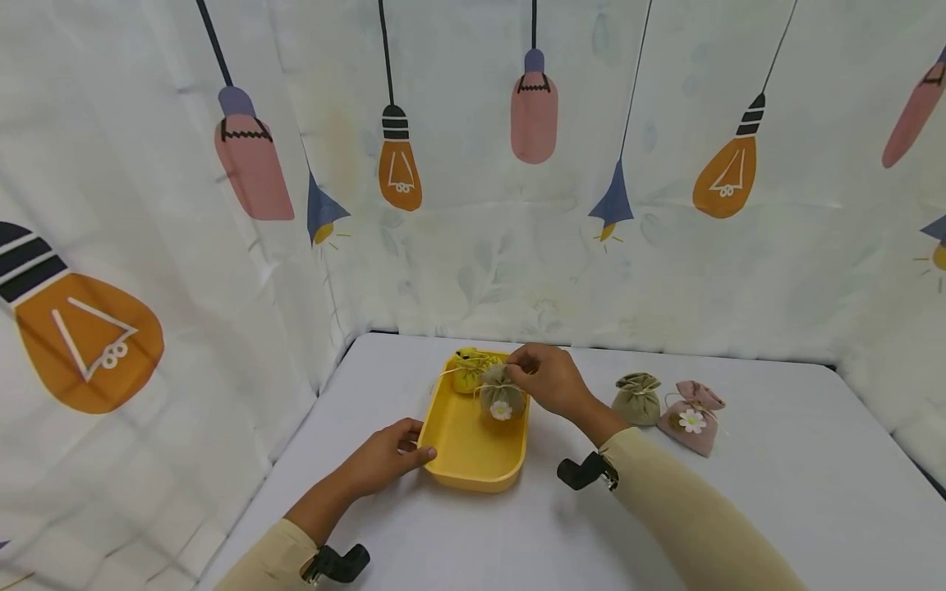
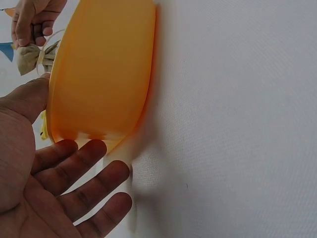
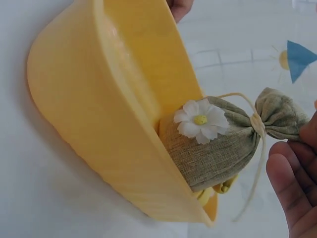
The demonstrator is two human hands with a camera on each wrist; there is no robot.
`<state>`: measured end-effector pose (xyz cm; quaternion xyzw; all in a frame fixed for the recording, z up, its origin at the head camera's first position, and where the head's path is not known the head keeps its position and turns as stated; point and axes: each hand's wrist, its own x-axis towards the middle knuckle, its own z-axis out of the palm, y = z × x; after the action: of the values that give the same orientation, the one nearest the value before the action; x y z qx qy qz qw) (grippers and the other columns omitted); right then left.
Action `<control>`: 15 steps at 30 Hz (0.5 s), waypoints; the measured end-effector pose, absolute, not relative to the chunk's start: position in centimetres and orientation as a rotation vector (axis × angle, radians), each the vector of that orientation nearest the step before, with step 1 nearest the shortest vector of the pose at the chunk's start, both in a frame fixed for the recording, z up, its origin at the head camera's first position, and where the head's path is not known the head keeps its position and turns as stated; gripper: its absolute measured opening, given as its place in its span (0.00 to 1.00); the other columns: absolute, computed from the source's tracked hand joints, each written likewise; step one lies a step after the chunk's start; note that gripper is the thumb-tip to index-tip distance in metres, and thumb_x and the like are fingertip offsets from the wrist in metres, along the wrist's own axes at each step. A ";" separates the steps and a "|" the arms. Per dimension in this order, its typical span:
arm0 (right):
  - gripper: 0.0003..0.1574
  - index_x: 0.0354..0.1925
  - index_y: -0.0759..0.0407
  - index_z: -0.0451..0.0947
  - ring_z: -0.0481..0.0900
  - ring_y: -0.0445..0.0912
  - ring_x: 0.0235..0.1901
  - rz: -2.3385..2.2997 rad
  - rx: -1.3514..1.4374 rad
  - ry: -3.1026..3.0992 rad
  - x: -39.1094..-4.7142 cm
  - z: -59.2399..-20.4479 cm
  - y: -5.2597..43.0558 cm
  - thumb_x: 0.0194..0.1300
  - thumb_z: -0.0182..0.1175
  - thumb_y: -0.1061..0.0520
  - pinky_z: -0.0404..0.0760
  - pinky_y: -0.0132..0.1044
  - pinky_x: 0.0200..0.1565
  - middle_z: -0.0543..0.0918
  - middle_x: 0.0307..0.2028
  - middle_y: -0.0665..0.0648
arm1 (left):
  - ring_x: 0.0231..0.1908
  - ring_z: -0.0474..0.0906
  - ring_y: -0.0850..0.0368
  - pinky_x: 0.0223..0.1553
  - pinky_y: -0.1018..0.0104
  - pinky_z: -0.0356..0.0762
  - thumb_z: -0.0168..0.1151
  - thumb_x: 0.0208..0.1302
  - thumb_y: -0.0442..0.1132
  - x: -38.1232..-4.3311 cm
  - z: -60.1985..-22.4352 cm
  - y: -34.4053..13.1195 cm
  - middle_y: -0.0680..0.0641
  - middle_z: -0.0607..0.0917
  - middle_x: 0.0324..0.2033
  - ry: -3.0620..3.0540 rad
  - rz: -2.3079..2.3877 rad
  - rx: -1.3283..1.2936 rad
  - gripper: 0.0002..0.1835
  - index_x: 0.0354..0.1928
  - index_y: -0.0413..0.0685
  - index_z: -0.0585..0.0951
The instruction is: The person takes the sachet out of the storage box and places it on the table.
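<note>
Head view: nearest the wearer, the left hand (image 1: 383,458) holds the near-left corner of a yellow tray (image 1: 473,451), thumb over the rim and fingers spread at the outer wall, a light hold apparently meant to keep the tray from sliding on the white table (image 1: 783,476). Out to the right, a pink bag (image 1: 708,420) rests close beside an olive bag (image 1: 637,402) standing slightly farther off, both outside the tray and, it seems, set within easy reach of the right arm. Over the tray's far right side, the right hand (image 1: 550,382) pinches the gathered top of a grey-green bag (image 1: 502,391), a choice that likely lets the soft body hang upright and spares its white flower (image 3: 202,120). Right wrist view shows a cord (image 3: 257,125) tied round the neck just short of the fingertips and the bag's lower part within the tray's rim; whether its base touches the tray floor cannot be told. Beyond, a yellow bag (image 1: 466,377) sits at the tray's far end, perhaps to leave the near half free, before a pale cloth (image 1: 473,263) printed with hanging lamps
</note>
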<state>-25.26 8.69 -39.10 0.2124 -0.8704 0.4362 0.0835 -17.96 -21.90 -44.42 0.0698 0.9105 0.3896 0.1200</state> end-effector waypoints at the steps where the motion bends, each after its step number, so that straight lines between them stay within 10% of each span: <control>1: 0.02 0.42 0.49 0.85 0.82 0.41 0.36 1.312 0.637 -2.589 -25.2 -39.0 8.8 0.70 0.67 0.54 0.83 0.39 0.36 0.85 0.35 0.44 | 0.51 0.80 0.54 0.50 0.50 0.81 0.69 0.67 0.55 -18.0 -44.4 -21.9 0.53 0.84 0.49 2.659 1.140 0.204 0.29 0.63 0.48 0.77; 15: 0.05 0.44 0.51 0.85 0.83 0.44 0.37 1.348 0.619 -2.571 -25.1 -37.1 10.0 0.71 0.66 0.54 0.84 0.43 0.40 0.86 0.37 0.47 | 0.51 0.80 0.53 0.51 0.49 0.81 0.69 0.67 0.56 -18.1 -44.7 -22.0 0.53 0.84 0.50 2.666 1.140 0.208 0.29 0.63 0.49 0.77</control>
<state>-25.15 9.95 -37.05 0.2078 -0.8629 0.4525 0.0865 -18.06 -21.96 -44.73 0.0710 0.9109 0.3893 0.1171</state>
